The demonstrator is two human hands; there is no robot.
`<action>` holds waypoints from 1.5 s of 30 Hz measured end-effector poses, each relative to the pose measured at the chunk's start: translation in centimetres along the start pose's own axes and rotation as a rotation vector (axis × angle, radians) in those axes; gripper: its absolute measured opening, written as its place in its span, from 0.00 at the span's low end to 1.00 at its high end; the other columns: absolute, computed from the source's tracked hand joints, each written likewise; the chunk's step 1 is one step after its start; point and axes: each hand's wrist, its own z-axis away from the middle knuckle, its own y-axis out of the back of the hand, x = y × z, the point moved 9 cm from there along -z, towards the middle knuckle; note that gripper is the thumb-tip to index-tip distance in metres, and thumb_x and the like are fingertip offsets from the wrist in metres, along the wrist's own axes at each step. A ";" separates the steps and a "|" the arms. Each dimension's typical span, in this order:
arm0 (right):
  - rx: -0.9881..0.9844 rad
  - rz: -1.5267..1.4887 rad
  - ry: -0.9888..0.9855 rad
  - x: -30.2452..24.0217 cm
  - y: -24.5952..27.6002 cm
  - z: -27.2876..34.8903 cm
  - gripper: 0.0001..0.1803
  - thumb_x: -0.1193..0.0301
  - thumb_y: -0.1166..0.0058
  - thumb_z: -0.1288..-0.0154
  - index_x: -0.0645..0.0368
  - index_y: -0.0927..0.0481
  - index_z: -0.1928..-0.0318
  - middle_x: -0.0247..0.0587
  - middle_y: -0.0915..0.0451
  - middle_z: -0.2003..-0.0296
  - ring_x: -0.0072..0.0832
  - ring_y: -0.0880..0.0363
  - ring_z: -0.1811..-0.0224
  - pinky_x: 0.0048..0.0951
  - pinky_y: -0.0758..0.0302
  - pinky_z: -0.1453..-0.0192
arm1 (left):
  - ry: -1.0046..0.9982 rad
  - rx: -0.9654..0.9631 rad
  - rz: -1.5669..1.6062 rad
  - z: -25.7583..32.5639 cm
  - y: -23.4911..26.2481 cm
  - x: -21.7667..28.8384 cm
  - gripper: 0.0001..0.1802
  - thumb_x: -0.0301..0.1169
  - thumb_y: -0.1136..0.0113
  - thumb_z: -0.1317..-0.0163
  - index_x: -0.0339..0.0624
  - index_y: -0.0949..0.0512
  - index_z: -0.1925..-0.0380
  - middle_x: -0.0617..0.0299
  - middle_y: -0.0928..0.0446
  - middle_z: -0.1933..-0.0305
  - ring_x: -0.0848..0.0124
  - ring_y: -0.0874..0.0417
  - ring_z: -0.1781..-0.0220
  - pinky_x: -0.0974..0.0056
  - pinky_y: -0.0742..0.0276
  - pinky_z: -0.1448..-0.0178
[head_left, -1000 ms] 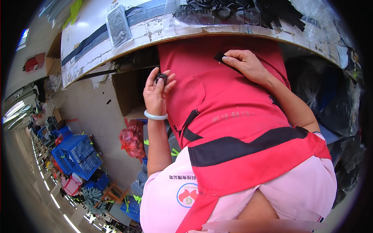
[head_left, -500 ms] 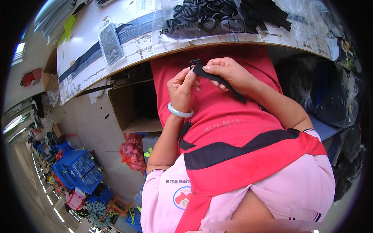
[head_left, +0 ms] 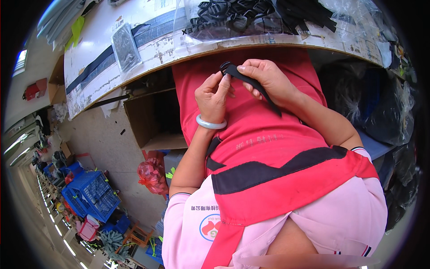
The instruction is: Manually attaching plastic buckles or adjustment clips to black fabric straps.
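A small black plastic buckle (head_left: 225,67) sits at the end of a short black webbing strap (head_left: 262,89), over the red apron on my lap. My left hand (head_left: 212,99), with a pale bangle on its wrist, has thumb and fingers closed just below the buckle, where strap and buckle meet. Between the thumb and fingers of my right hand (head_left: 273,82) is the strap, and its loose end hangs down beneath the palm. The strap runs up to the buckle; my fingers hide how far it is threaded.
On the worktable (head_left: 156,56) ahead lie a clear bag of black buckles (head_left: 237,13), a pile of black straps (head_left: 309,13) and a small clear packet (head_left: 126,48). An open cardboard box (head_left: 154,116) is under the table. A blue crate (head_left: 92,195) and red bag (head_left: 153,175) are at left.
Both hands have shifted slightly, the right one a little up and toward the buckle. The buckle has tilted in my grip, and the strap is still held.
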 end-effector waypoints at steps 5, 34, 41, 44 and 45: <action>0.022 -0.030 0.006 0.2 0.1 -0.5 0.10 0.63 0.49 0.28 0.55 0.27 0.66 0.27 0.26 0.81 0.11 0.32 0.86 0.13 0.36 0.83 | -0.173 -0.017 -0.215 0.0 -0.1 1.0 0.08 0.21 0.41 0.37 0.32 0.19 0.58 0.63 0.22 0.72 0.79 0.22 0.74 0.74 0.27 0.72; 0.100 0.425 0.334 -5.0 1.0 1.4 0.07 0.70 0.42 0.34 0.62 0.20 0.66 0.29 0.22 0.77 0.12 0.29 0.81 0.15 0.31 0.77 | 0.073 0.058 0.101 -2.1 -0.2 -1.1 0.12 0.27 0.38 0.36 0.31 0.18 0.56 0.60 0.16 0.65 0.77 0.18 0.67 0.74 0.23 0.60; 0.108 0.310 0.059 -0.9 3.1 0.2 0.10 0.69 0.41 0.36 0.60 0.23 0.72 0.30 0.25 0.81 0.14 0.28 0.84 0.17 0.30 0.81 | -0.066 0.033 -0.073 -1.4 -0.7 0.2 0.09 0.25 0.37 0.37 0.34 0.17 0.58 0.64 0.18 0.65 0.80 0.22 0.64 0.76 0.27 0.59; 0.085 0.231 0.105 -0.2 2.6 -0.3 0.09 0.67 0.42 0.34 0.60 0.23 0.68 0.32 0.23 0.78 0.15 0.26 0.82 0.17 0.27 0.79 | -0.271 0.006 -0.124 -1.2 -1.3 1.6 0.09 0.21 0.37 0.39 0.34 0.17 0.58 0.63 0.19 0.64 0.78 0.22 0.63 0.75 0.27 0.58; 0.067 0.158 0.155 -0.5 2.3 -0.3 0.10 0.66 0.42 0.33 0.60 0.23 0.65 0.32 0.23 0.76 0.15 0.25 0.80 0.17 0.25 0.78 | -0.300 0.002 -0.094 -1.1 -1.4 1.7 0.09 0.19 0.37 0.40 0.34 0.17 0.58 0.62 0.20 0.63 0.77 0.22 0.62 0.75 0.27 0.57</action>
